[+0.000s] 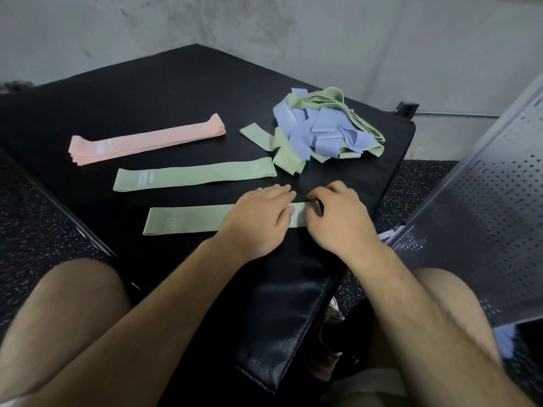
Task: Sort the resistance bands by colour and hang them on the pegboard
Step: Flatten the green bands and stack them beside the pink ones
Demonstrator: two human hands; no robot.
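- black mat; padded, lying flat, with a fine dotted texture at its near corner
- grey wall; behind the mat's far corner; rough and blotchy like bare concrete
- dark floor; flecked with pale specks; shows to the left of the mat and again to its right
- small black bracket; at the mat's right corner, at the foot of the wall; a second bracket at the mat's left corner
- pale shoe; just beside the mat's near right edge; blurred
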